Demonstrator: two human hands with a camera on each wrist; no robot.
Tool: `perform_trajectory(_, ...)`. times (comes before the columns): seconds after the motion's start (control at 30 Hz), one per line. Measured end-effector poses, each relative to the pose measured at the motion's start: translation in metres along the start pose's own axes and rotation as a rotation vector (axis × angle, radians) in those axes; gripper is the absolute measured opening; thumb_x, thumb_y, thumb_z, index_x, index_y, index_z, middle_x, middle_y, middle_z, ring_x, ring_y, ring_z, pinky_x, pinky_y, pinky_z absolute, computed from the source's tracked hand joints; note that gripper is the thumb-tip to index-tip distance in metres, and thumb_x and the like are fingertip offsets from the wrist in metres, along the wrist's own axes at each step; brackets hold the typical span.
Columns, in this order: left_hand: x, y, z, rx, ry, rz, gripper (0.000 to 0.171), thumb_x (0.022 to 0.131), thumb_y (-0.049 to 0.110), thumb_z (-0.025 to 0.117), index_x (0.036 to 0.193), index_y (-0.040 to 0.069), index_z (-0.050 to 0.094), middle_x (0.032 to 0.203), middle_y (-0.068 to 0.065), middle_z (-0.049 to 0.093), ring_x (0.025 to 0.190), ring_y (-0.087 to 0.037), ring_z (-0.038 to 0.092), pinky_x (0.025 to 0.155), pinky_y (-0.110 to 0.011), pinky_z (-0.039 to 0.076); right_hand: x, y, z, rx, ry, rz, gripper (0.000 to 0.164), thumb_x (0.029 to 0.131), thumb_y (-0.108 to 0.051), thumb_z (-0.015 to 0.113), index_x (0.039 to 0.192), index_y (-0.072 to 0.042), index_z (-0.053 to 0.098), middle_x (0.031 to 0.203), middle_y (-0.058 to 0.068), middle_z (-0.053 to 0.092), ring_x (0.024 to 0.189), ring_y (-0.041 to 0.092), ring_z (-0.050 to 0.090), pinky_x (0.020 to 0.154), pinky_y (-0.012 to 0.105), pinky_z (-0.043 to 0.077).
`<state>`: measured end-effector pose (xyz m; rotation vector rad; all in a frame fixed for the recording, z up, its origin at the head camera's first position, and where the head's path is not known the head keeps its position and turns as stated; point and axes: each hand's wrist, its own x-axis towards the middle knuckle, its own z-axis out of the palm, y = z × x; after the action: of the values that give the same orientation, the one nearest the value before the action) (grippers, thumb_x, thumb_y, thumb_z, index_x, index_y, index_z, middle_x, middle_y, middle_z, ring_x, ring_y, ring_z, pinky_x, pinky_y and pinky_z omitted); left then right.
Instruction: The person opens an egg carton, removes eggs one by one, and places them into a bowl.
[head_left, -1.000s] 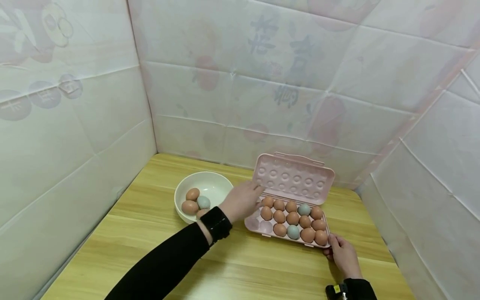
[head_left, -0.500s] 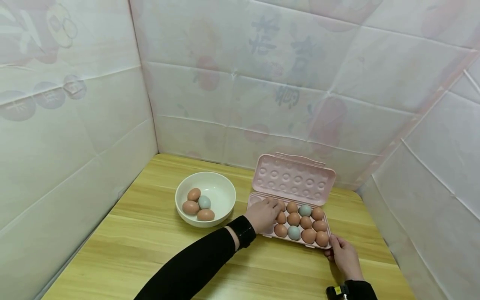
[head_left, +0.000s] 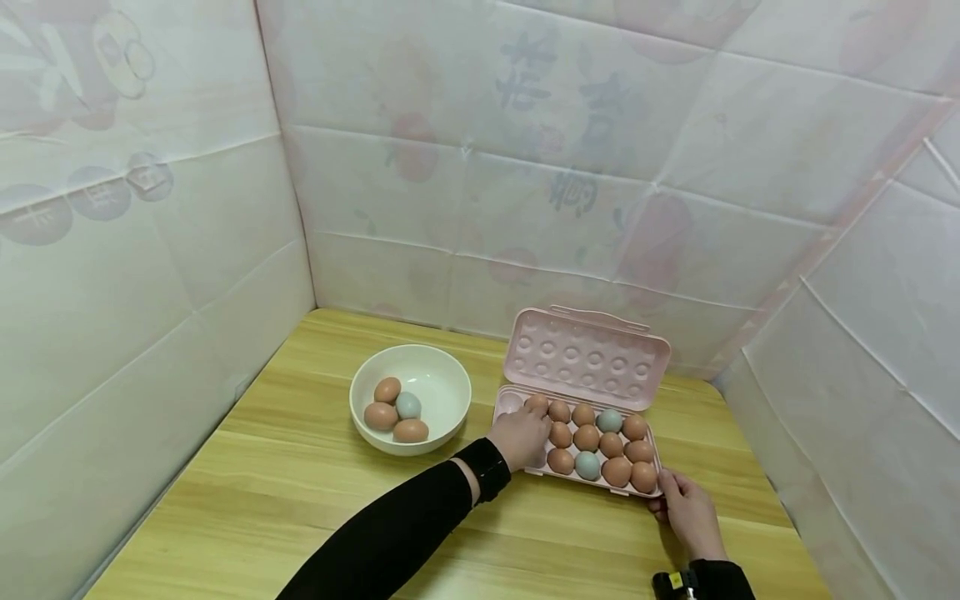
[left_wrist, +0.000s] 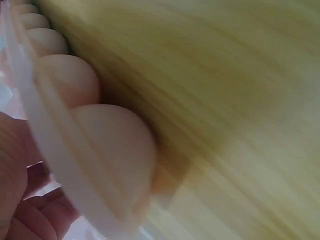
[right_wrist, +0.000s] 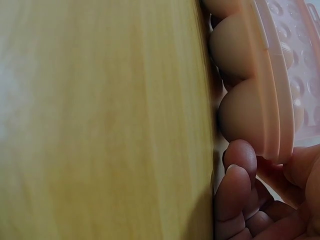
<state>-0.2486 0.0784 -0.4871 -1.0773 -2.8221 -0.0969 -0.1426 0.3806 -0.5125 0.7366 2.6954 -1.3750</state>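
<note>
A pink plastic egg carton lies with its lid raised, holding several brown eggs and two pale blue-green ones. My left hand reaches down into the carton's left end and covers one brown egg's place. Its fingers are bent in the left wrist view, but whether they grip that egg is hidden. At the front right corner my right hand pinches the carton, thumb above and fingers below. In the left wrist view, rounded cups bulge along the carton's underside.
A white bowl stands left of the carton with three brown eggs and one pale blue-green egg in it. The wooden table is enclosed by pale printed sheets at the back and both sides.
My left hand has moved from between bowl and carton to the carton's left end, then drawn slightly back left, uncovering a back-row egg. The right hand keeps its hold on the corner.
</note>
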Motion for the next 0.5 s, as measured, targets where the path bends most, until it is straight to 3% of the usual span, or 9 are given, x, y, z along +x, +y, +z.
perform_trajectory(0.33,-0.0048,-0.0046,0.0069,0.045,0.123,0.053,0.010,0.103,0.023,0.070,0.112,0.019,0.074,0.121,0.002,0.060,0.104,-0.012,0.063,0.062,-0.023,0.056,-0.0010,0.0018,0.0004,0.011,-0.005,-0.001,0.064,0.116,-0.043,0.038,0.152,0.008,0.050,0.081,0.000,0.074,0.076,0.010,0.067,0.065,0.024,0.057)
perform_trajectory(0.5,-0.0037,-0.0077,0.0099,0.065,0.156,0.115,0.018,0.100,0.017,0.074,0.119,0.017,0.072,0.126,-0.001,0.058,0.109,-0.012,0.060,0.066,-0.019,0.056,-0.0014,0.0028,0.0001,-0.001,-0.002,-0.003,0.063,0.116,-0.043,0.038,0.151,0.007,0.051,0.080,0.001,0.074,0.076,0.011,0.067,0.066,0.024,0.057)
